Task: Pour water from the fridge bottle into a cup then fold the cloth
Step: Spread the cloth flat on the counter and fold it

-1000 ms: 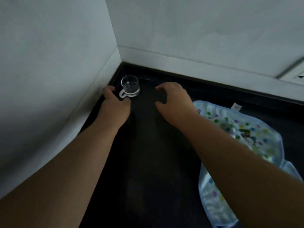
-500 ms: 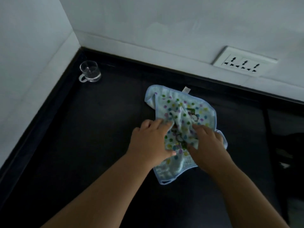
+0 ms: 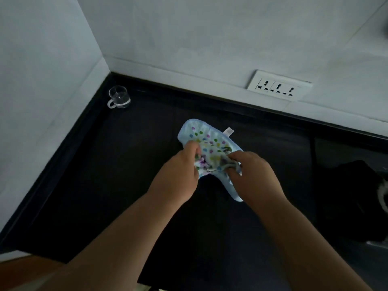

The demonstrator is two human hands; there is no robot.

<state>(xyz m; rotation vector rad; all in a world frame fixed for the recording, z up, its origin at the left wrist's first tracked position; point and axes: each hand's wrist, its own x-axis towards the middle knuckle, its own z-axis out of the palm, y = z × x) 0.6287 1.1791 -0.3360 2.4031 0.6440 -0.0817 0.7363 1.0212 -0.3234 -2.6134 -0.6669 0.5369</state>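
On the dark counter point(image 3: 130, 185), a glass cup point(image 3: 119, 99) stands at ten o'clock in the corner, while the left hand point(image 3: 178, 175) and the right hand point(image 3: 255, 175) both pinch the bunched dotted cloth point(image 3: 210, 148) at the centre.

body: two bare forearms – no sleeves | hands: bare – no gloves

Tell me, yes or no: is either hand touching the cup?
No. Both the left hand and the right hand grip the cloth, while the cup stands apart in the corner.
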